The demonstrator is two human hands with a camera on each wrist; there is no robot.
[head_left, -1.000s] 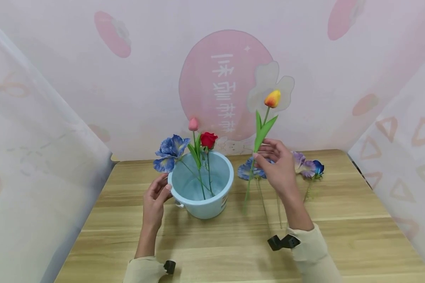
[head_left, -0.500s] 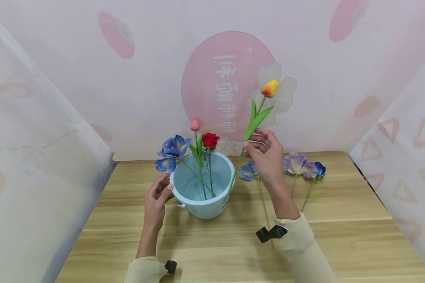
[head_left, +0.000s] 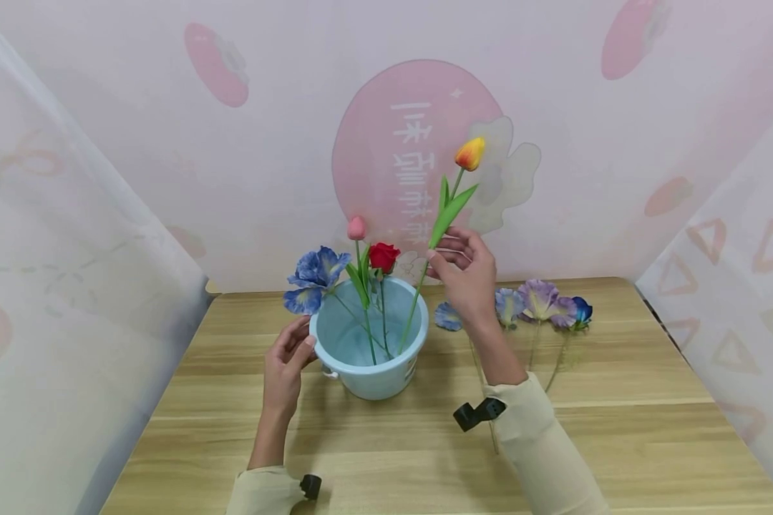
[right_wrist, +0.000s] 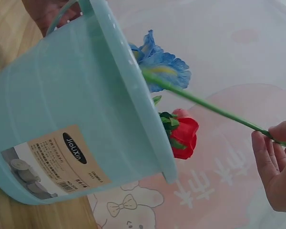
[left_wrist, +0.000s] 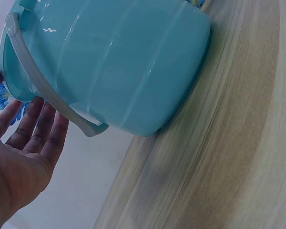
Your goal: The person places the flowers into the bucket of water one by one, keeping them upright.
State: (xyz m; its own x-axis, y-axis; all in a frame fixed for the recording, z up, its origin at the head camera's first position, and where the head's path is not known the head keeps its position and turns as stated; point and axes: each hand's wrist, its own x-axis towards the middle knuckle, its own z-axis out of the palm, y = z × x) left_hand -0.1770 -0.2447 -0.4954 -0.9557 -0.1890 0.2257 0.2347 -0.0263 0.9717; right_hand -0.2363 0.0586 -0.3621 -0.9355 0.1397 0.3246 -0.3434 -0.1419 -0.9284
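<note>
A light blue bucket (head_left: 368, 369) stands on the table in the head view. My left hand (head_left: 286, 365) holds its rim at the left, thumb at the edge and fingers by the handle (left_wrist: 43, 86). My right hand (head_left: 465, 275) pinches the stem of a yellow-orange tulip (head_left: 469, 154) just below its green leaves. The tulip leans right, its lower stem inside the bucket. Also standing in the bucket are a blue iris-like flower (head_left: 315, 277), a pink tulip (head_left: 356, 228) and a red rose (head_left: 383, 257).
Right of the bucket lie a purple flower (head_left: 539, 300), a dark blue rose (head_left: 582, 310) and blue flowers (head_left: 447, 317), partly behind the right hand. A printed cloth wall (head_left: 283, 143) rises behind the wooden table (head_left: 373, 458).
My right hand has moved left and up with the yellow-orange tulip, and its stem end has come from right of the bucket into it. My left hand stays at the rim.
</note>
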